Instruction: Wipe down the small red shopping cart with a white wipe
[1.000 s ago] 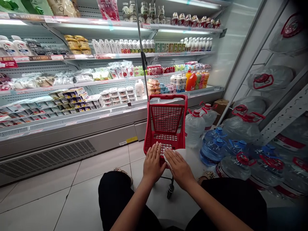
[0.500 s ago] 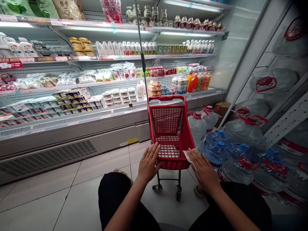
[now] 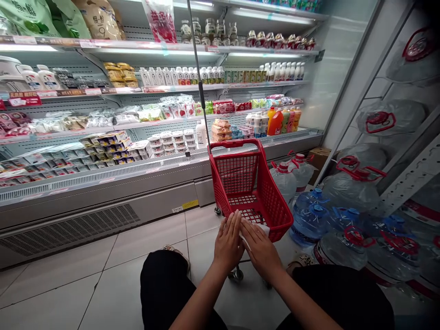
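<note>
A small red shopping cart (image 3: 274, 198) with a grid-walled plastic basket stands turned at an angle in front of my knees. My left hand (image 3: 228, 241) lies on its near rim, fingers stretched forward and close together, holding nothing that shows. Right beside it, my right hand (image 3: 261, 250) rests flat over a white wipe or cloth (image 3: 264, 228), pressing it against the same rim. The edges of the cloth peek out around the fingers. The bottom of the basket holds no goods that I can see. A thin dark pole rises from the cart's far left corner.
A long refrigerated display (image 3: 165, 181) with dairy cups, bottles and pouches runs across the back. At the right stand large water jugs (image 3: 311, 213) with blue or red handles, close to the cart. A brown carton (image 3: 319, 158) sits behind them. Pale tiles (image 3: 137, 266) cover the floor.
The cart has rotated, its near end swinging to the right. Both hands have come together at its near left part; the right hand moved left with the white cloth.
</note>
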Motion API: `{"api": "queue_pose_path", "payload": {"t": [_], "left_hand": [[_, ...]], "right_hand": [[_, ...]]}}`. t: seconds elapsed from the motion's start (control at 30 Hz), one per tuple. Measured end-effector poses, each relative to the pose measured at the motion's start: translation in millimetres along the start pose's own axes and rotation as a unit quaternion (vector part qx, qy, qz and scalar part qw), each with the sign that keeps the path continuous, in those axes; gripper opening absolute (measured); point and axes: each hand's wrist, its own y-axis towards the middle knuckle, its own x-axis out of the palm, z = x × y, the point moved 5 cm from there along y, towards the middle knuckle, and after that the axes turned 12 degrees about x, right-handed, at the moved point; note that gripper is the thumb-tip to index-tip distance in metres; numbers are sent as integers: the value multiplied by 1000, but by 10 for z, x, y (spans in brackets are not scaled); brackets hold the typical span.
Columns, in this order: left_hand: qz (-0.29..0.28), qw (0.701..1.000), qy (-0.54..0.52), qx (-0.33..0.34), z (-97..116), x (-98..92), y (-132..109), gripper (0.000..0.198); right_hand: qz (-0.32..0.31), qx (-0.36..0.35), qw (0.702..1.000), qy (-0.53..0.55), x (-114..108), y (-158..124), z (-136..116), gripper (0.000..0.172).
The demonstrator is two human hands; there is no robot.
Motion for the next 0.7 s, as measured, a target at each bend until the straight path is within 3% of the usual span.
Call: {"api": "queue_pose_path", "payload": {"t": [0.17, 0.3, 0.57, 0.7], "left_hand": [[-63, 995, -22, 77, -412, -90, 221, 97], [-94, 987, -48, 118, -648, 3, 464, 110], [-56, 993, -59, 88, -428, 246, 573, 98], [-24, 996, -57, 62, -236, 250, 519, 99]], "right_hand": [[-35, 1, 999, 24, -131, -188, 186, 67], [-58, 5, 998, 39, -132, -249, 365, 64], [-19, 123, 991, 38, -193, -191, 1035, 62], [-6, 143, 990, 17, -246, -305, 819, 63]]}}
